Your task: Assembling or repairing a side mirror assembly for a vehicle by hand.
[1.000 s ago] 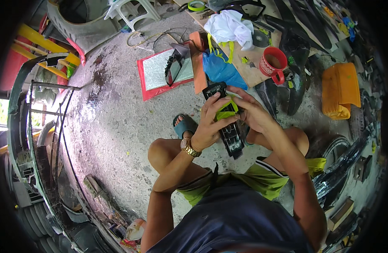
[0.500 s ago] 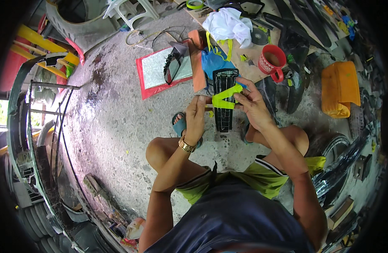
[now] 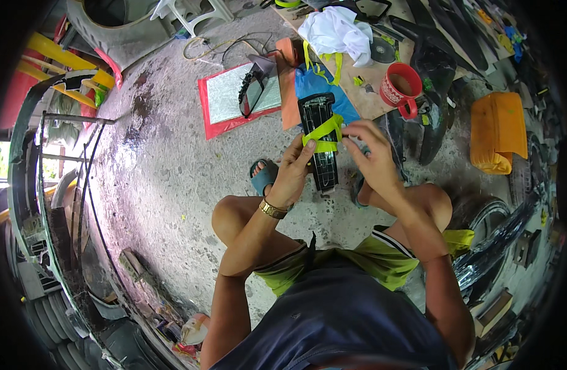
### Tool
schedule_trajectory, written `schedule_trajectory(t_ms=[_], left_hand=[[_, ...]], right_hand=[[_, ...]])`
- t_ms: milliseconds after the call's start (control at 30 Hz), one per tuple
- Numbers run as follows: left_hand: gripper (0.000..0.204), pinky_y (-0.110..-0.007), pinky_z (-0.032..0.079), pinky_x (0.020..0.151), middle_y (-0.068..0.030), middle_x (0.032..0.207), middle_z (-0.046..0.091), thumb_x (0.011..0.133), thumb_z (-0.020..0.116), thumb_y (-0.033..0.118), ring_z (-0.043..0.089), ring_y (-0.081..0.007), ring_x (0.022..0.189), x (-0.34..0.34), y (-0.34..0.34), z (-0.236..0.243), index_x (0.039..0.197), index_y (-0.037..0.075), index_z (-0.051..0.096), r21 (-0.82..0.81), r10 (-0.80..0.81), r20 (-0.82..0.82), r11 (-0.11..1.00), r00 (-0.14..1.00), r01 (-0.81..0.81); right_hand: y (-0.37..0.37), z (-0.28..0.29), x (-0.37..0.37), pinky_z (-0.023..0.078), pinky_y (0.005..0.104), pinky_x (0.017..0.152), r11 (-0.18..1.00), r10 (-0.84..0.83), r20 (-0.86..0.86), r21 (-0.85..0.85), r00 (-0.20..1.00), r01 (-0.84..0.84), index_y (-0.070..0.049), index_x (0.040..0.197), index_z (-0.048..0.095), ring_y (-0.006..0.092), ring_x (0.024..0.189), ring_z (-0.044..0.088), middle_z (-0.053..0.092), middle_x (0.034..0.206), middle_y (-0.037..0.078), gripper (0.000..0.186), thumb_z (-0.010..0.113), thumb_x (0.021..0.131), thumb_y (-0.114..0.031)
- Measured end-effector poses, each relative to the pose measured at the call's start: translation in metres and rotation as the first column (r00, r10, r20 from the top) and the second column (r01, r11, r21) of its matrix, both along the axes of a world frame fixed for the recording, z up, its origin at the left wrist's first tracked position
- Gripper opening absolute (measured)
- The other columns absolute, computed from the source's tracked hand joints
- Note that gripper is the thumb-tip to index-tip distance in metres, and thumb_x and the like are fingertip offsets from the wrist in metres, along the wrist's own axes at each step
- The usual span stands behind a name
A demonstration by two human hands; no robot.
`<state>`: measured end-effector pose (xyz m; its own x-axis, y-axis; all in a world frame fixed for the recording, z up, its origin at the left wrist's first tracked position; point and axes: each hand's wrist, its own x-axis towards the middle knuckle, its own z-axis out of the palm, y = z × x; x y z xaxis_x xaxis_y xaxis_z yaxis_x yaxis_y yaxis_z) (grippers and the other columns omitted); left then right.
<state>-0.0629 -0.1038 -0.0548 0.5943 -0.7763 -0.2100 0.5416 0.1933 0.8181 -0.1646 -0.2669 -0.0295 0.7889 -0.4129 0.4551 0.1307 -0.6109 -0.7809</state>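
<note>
A long black ribbed plastic part [image 3: 325,169] stands out in front of me above the floor, tilted a little. Bright yellow-green tape [image 3: 324,128] crosses its middle in two slanting bands that meet at one side. My left hand [image 3: 291,169] is closed on the part's left edge, its thumb pressing near the lower band. At the opposite edge, the thumb and forefinger of my right hand [image 3: 377,159] come together at the tape's end in a pinch. The fingers of my left hand behind the part are hidden.
A red mug [image 3: 399,90] of brown drink stands on a board at the right, near a white cloth [image 3: 337,34] and a blue sheet [image 3: 323,92]. Left of these lies a red-edged silvery panel [image 3: 227,102]. An orange container [image 3: 496,132] is at far right, a metal frame [image 3: 43,203] at far left.
The black part has tilted and shifted slightly left. My left hand has moved from the tape's edge onto the part, and one tape band now lies lower across it.
</note>
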Motion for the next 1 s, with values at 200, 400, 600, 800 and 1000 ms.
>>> schedule_trajectory(t_ms=[200, 400, 600, 800, 1000], left_hand=[[0.034, -0.024, 0.045, 0.085, 0.0008, 0.109, 0.062, 0.099, 0.056, 0.03, 0.054, -0.0051, 0.102, -0.001, 0.002, -0.005, 0.123, 0.006, 0.055, 0.001, 0.064, 0.116, 0.998, 0.991, -0.065], [0.035, -0.021, 0.047, 0.076, 0.0002, 0.106, 0.062, 0.098, 0.058, 0.03, 0.057, -0.0046, 0.09, -0.001, 0.004, -0.004, 0.123, 0.006, 0.054, 0.08, 0.079, 0.094, 0.993, 0.992, -0.087], [0.033, -0.022, 0.049, 0.07, 0.0004, 0.099, 0.062, 0.098, 0.058, 0.031, 0.058, -0.0048, 0.086, 0.002, 0.001, 0.005, 0.118, 0.006, 0.055, 0.108, 0.075, 0.143, 0.99, 0.987, -0.09], [0.033, -0.021, 0.047, 0.07, -0.0005, 0.096, 0.061, 0.098, 0.058, 0.031, 0.057, -0.0044, 0.085, 0.004, 0.0, -0.002, 0.113, 0.002, 0.055, 0.086, 0.083, 0.097, 0.992, 0.992, -0.091], [0.029, -0.02, 0.042, 0.071, 0.0014, 0.09, 0.058, 0.097, 0.059, 0.03, 0.05, -0.0038, 0.08, 0.007, 0.008, -0.019, 0.11, 0.004, 0.056, 0.242, -0.011, 0.496, 0.962, 0.868, -0.127]], right_hand=[[0.011, -0.001, -0.001, 0.049, 0.0381, 0.077, 0.977, 0.032, -0.03, -0.208, 0.999, -0.037, -0.003, 0.1, 0.067, 0.0281, 0.089, 0.06, 0.061, 0.098, 0.008, 0.019, 0.069, 0.081, -0.005], [0.013, -0.007, -0.002, 0.05, 0.0386, 0.076, 0.969, 0.079, -0.093, -0.225, 0.993, -0.099, -0.004, 0.101, 0.066, 0.0293, 0.088, 0.06, 0.06, 0.096, 0.008, 0.019, 0.069, 0.082, -0.007], [0.011, -0.003, 0.002, 0.051, 0.0382, 0.074, 0.992, 0.121, -0.143, 0.043, 0.982, -0.116, -0.003, 0.102, 0.065, 0.0321, 0.088, 0.062, 0.061, 0.1, 0.01, 0.019, 0.067, 0.084, -0.007], [0.011, -0.004, 0.006, 0.051, 0.039, 0.07, 0.988, 0.123, -0.241, -0.062, 0.963, -0.142, -0.003, 0.099, 0.062, 0.0308, 0.081, 0.063, 0.059, 0.095, 0.01, 0.018, 0.068, 0.083, -0.009], [0.007, -0.005, 0.006, 0.051, 0.0409, 0.067, 0.981, 0.196, -0.324, 0.053, 0.926, -0.189, -0.004, 0.098, 0.059, 0.0317, 0.078, 0.063, 0.06, 0.092, 0.01, 0.019, 0.068, 0.083, -0.011]])
